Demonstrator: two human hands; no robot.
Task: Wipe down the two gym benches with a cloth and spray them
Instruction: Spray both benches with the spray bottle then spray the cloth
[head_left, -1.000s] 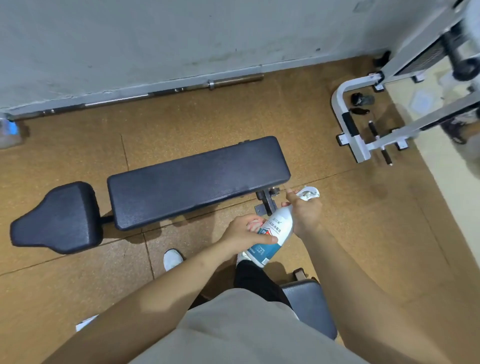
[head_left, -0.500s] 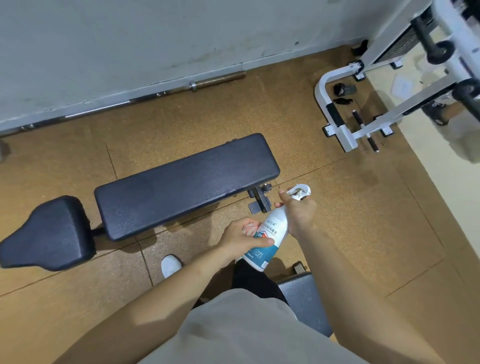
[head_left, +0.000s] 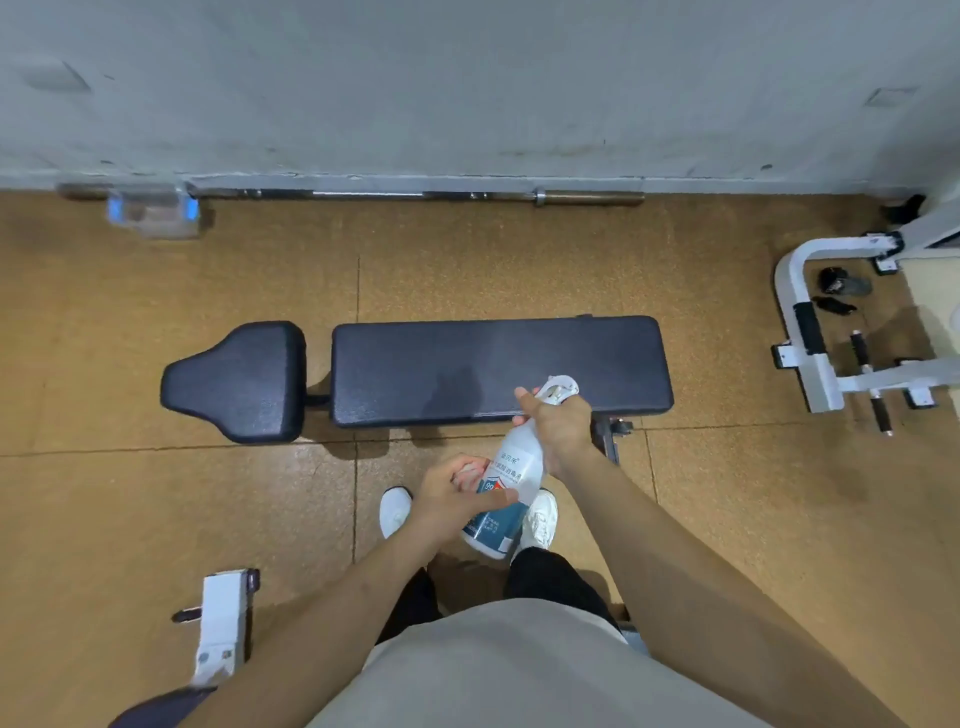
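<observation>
1. Brown floor tiles (head_left: 519, 270) run up to a scuffed grey wall (head_left: 467, 78), and a barbell (head_left: 441, 196) lies along its foot.
2. The black bench (head_left: 498, 369) now lies level across the view, its separate seat pad (head_left: 239, 382) to the left; half a second ago it sat slanted, so the head has turned to face it squarely.
3. The spray bottle (head_left: 511, 483) is held tilted, its white trigger head (head_left: 558, 387) over the bench's near edge. Earlier the head hung over the floor past the bench end.
4. The right hand (head_left: 558, 426) wraps the bottle's neck just under the trigger, fingers curled tight round it.
5. The left hand (head_left: 452, 499) grips the lower body, thumb across the label.
6. Both white shoes (head_left: 395, 509) show beneath the bottle; before, only one did.
7. A white machine frame (head_left: 810, 364) stands well right of the bench, lower in the view than before.
8. A clear box with blue patches (head_left: 153, 210) by the wall and a white bracket (head_left: 221, 623) at lower left have come into view.
</observation>
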